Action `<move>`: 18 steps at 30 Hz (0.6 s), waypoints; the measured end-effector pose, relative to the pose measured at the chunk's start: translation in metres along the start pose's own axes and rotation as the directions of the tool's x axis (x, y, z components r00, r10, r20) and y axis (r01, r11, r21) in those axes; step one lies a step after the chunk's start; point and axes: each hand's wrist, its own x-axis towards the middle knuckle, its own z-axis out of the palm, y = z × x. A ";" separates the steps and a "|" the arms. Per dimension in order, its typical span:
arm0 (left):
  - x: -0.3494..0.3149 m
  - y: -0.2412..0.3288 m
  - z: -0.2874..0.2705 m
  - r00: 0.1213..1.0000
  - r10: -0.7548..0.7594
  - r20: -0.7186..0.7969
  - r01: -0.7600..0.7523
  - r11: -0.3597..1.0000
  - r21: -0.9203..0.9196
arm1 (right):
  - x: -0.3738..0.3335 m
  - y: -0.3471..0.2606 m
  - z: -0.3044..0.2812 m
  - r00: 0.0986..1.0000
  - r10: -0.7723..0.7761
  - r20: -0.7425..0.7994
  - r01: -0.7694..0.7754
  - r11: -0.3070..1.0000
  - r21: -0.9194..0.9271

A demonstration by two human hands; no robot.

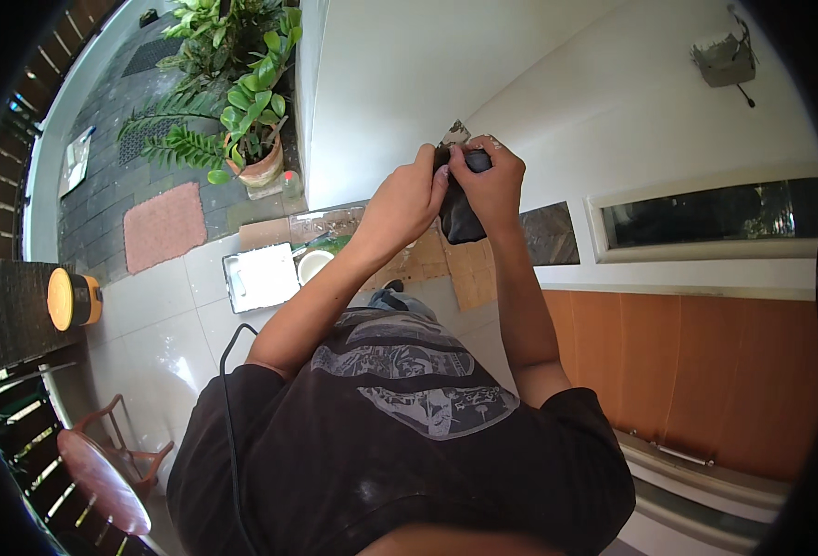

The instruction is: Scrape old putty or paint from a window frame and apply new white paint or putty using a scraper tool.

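Note:
In front of the white wall, both my hands are raised close together around a dark, soft-looking, pouch-like black thing (465, 215). My left hand (409, 199) has its fingers closed at the left side of its upper part. My right hand (494, 181) grips it from the right, thumb and fingers bent inward near a rounded dark end. Just above the fingertips a small piece with a blotchy pale and dark surface (456, 134) sticks up; what it is and which hand has it I cannot make out.
A white tray (263, 278) and a white bowl (314, 267) lie on the floor by cardboard (469, 273). Potted plants (261, 167) and a pink mat (164, 226) are at left. A yellow tub (73, 298) stands on a dark ledge, above a stool (103, 477).

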 end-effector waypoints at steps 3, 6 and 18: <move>-0.007 0.000 -0.001 1.000 0.017 0.014 -0.016 1.000 -0.015 | -0.005 -0.002 -0.003 1.000 0.005 0.022 -0.005 1.000 -0.007; -0.011 0.002 -0.001 1.000 0.013 0.012 -0.013 1.000 -0.012 | -0.007 -0.004 -0.005 1.000 0.016 0.014 -0.015 0.999 -0.029; 0.014 -0.001 0.041 0.999 0.052 -0.002 -0.052 0.990 -0.131 | -0.008 0.033 -0.017 0.983 0.107 -0.147 -0.107 0.994 0.007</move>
